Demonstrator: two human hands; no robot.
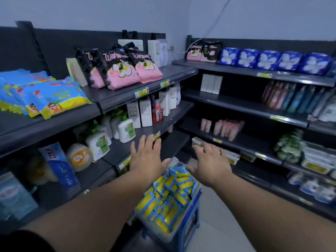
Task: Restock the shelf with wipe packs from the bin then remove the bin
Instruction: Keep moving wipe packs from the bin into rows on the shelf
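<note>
A blue bin (189, 228) stands on the floor in the corner between two shelf units, filled with several blue-and-yellow wipe packs (169, 195). Both my hands hover above its far end, palms down, fingers spread and holding nothing: my left hand (147, 157) over the left side, my right hand (211, 162) over the right side. More wipe packs of the same kind (47, 97) lie in overlapping rows on the top shelf (54, 122) at the left.
Pink-and-black packs (120, 70) fill the top shelf's right part. Soap bottles (125, 130) stand on the shelf below. The right unit holds blue packs (267, 60), tubes and boxes. Pale floor tiles (218, 224) lie to the right of the bin.
</note>
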